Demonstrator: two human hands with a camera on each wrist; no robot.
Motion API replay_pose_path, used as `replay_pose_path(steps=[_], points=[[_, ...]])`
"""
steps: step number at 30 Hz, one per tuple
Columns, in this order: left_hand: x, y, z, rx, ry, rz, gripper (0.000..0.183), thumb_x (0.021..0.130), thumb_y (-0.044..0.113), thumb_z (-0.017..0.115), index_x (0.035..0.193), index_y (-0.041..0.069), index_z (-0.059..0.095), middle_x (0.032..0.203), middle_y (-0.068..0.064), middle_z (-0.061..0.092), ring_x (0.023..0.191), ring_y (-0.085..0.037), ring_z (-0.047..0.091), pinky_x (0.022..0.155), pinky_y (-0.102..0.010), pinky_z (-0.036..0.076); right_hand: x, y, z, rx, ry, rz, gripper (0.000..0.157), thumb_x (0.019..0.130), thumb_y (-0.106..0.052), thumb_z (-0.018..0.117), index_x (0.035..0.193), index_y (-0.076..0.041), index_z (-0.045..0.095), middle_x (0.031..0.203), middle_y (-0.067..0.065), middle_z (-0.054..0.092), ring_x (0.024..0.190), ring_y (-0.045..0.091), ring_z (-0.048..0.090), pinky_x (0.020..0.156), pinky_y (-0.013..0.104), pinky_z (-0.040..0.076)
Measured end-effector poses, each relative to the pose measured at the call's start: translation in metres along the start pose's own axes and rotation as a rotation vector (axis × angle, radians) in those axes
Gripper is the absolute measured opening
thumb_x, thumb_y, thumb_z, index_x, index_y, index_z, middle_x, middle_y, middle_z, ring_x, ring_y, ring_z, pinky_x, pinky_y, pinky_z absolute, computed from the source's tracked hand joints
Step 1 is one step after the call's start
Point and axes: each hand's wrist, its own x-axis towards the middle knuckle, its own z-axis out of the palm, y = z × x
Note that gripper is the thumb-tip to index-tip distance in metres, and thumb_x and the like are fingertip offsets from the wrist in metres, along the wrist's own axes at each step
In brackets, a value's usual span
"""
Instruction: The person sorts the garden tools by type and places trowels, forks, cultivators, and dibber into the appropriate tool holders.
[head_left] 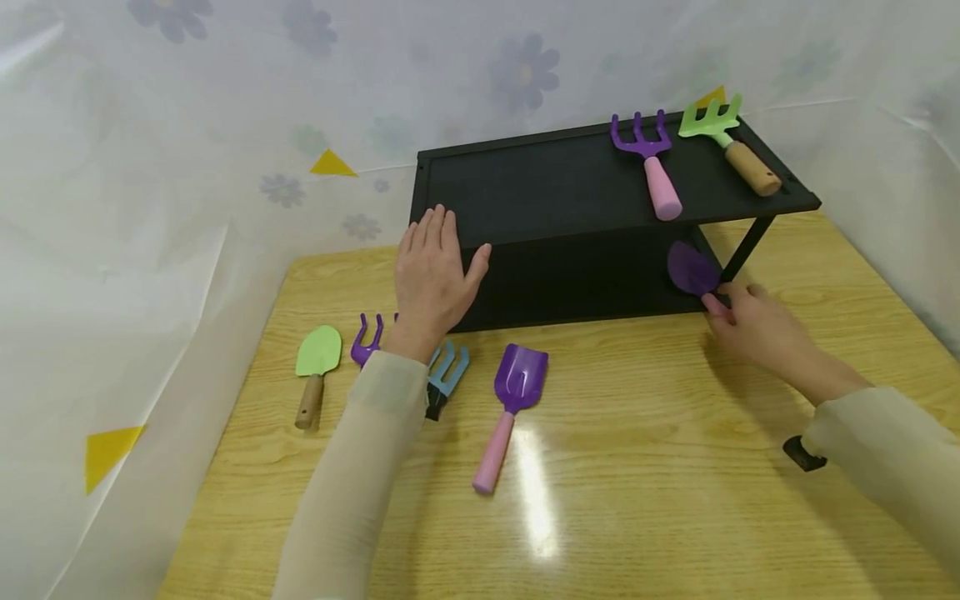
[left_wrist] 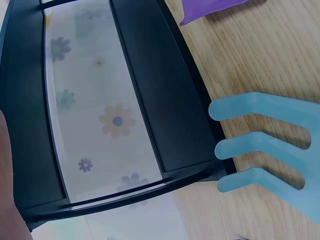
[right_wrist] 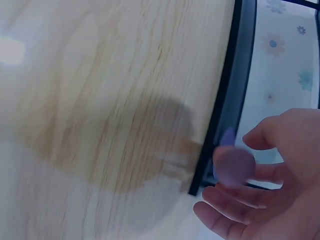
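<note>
My left hand (head_left: 431,279) rests with straight fingers on the front left corner of a black two-tier shelf (head_left: 525,187). At the shelf's right end, my right hand (head_left: 761,325) holds a purple trowel (head_left: 692,268) by its pink handle, the blade lying over the lower tier. In the right wrist view the rounded handle end (right_wrist: 235,166) sits between thumb and curled fingers. On the top tier, at the right, lie a purple rake (head_left: 660,183) with a pink handle and a green rake (head_left: 750,167) with a wooden handle.
On the wooden table (head_left: 637,483) before the shelf lie a green trowel (head_left: 318,354), a purple fork (head_left: 365,346) partly behind my left arm, a light-blue fork (left_wrist: 285,117) and a purple shovel (head_left: 521,379) with a pink handle. Flowered white sheeting (head_left: 225,108) hangs behind.
</note>
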Motion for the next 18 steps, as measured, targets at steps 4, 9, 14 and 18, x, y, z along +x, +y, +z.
replay_pose_path(steps=[4, 9, 14, 18], points=[[0.000, -0.001, 0.000, 0.000, 0.000, -0.005, 0.078, 0.102, 0.060, 0.028, 0.155, 0.004, 0.030, 0.162, -0.013, 0.031, 0.151, -0.027, 0.028, 0.126, -0.040, 0.015, -0.014, 0.005, -0.012, -0.009, -0.027, 0.034, 0.066, 0.104, -0.045, 0.034, 0.124, 0.017, 0.046, 0.122, 0.043, 0.043, 0.098, 0.056, 0.054, 0.078, 0.065, 0.044], [0.000, -0.002, -0.001, -0.003, 0.004, -0.007, 0.077, 0.102, 0.060, 0.028, 0.155, 0.004, 0.031, 0.161, -0.013, 0.032, 0.150, -0.027, 0.029, 0.126, -0.040, 0.016, -0.030, 0.009, -0.022, -0.036, -0.046, -0.029, 0.049, 0.105, -0.036, 0.037, 0.090, 0.004, 0.061, 0.084, 0.021, 0.057, 0.068, 0.030, 0.053, 0.059, 0.040, 0.042], [-0.001, -0.001, -0.001, -0.019, 0.003, -0.001, 0.078, 0.102, 0.060, 0.028, 0.155, 0.003, 0.031, 0.161, -0.013, 0.031, 0.151, -0.027, 0.028, 0.126, -0.041, 0.016, -0.041, 0.010, -0.028, -0.069, -0.109, -0.044, 0.056, 0.107, -0.039, 0.031, 0.076, -0.004, 0.062, 0.062, 0.002, 0.048, 0.054, 0.016, 0.037, 0.053, 0.030, 0.030], [0.000, 0.000, -0.001, -0.021, 0.001, -0.001, 0.078, 0.102, 0.060, 0.028, 0.155, 0.004, 0.030, 0.161, -0.013, 0.031, 0.151, -0.027, 0.028, 0.126, -0.041, 0.016, -0.045, 0.008, -0.026, -0.105, -0.144, -0.083, 0.051, 0.107, -0.034, 0.037, 0.086, -0.003, 0.071, 0.064, 0.000, 0.056, 0.054, 0.014, 0.039, 0.052, 0.029, 0.031]])
